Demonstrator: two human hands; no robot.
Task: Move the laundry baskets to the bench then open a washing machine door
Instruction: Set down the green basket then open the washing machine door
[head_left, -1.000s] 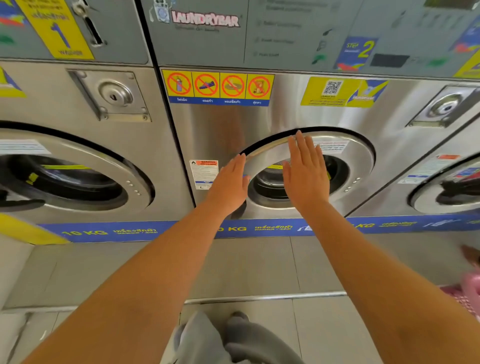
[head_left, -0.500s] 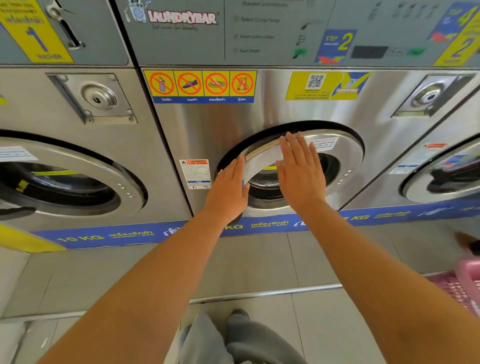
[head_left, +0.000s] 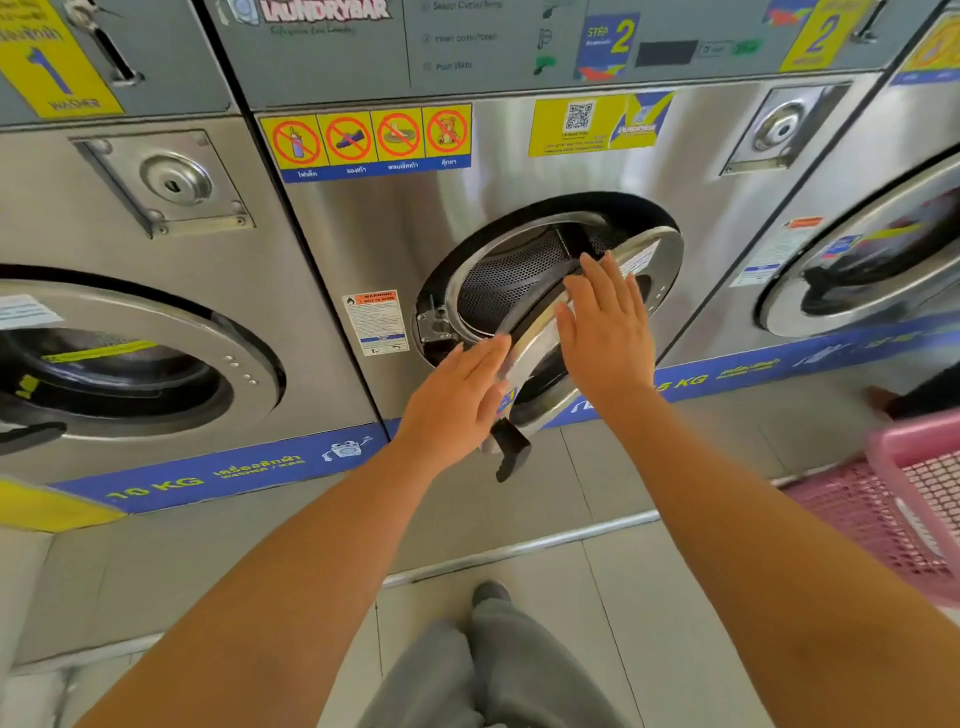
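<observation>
At the middle washer, the door (head_left: 582, 332) swings out.
Shut flush a second ago, it now stands ajar on its right hinge, drum showing, so the opening step looks nearly done. Left hand (head_left: 457, 400) flat, fingers spread, at the door's free edge; right hand (head_left: 605, 327) open-palmed on its face. A pink laundry basket (head_left: 904, 499) sits right.

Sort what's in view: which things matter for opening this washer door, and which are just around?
In the job: middle washer door, left hand, right hand, pink laundry basket.
Just around: left washer, right washer, warning stickers.
</observation>
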